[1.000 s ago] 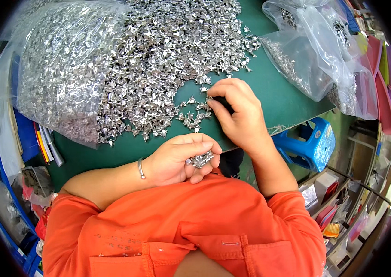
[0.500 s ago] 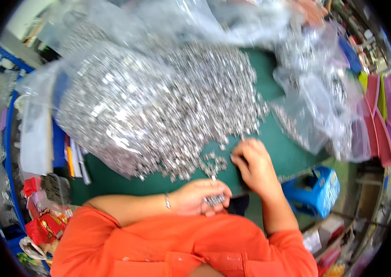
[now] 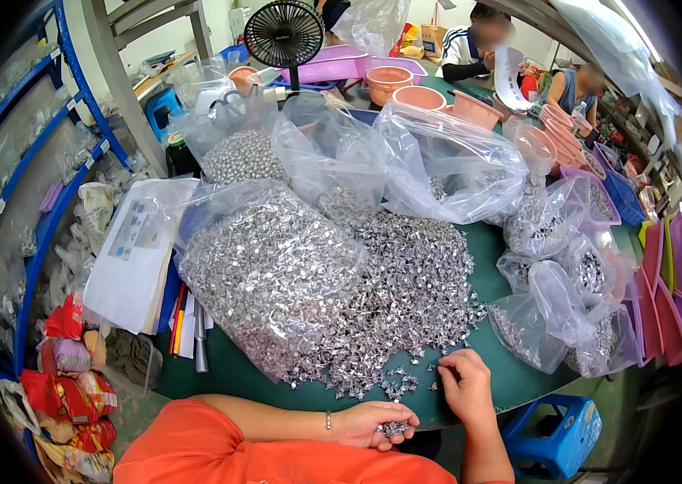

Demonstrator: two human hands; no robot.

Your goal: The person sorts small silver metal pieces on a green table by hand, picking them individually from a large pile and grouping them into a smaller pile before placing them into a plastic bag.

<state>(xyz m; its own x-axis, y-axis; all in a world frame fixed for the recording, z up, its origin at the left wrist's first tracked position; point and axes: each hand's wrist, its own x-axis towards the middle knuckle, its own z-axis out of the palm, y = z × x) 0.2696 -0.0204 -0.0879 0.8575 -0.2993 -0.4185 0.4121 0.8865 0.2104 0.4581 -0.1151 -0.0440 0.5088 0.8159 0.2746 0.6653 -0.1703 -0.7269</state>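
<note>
My left hand (image 3: 369, 424) is turned palm up at the table's near edge. Its fingers cup a small heap of silver metal pieces (image 3: 394, 428). To its right, my right hand (image 3: 467, 387) rests by the green tabletop's edge with thumb and fingers curled together. Whether a piece sits between those fingertips is hidden. A few loose silver pieces (image 3: 398, 382) lie between the hands and the big pile. That pile of small shiny metal pieces (image 3: 413, 282) spills out of a large clear plastic bag (image 3: 268, 266) lying on the table.
Clear bags of metal parts (image 3: 551, 310) lie at the right, others at the back. Papers (image 3: 135, 250) and pens flank the pile's left. Farther off stand a black fan (image 3: 283, 34) and orange pots (image 3: 420, 98). A blue stool (image 3: 555, 436) is below right. Two people sit across the table.
The view has tilted up, so the table and hands appear lower and the far side of the room shows. My left hand still cups the pieces; my right hand stays near the pile's edge.
</note>
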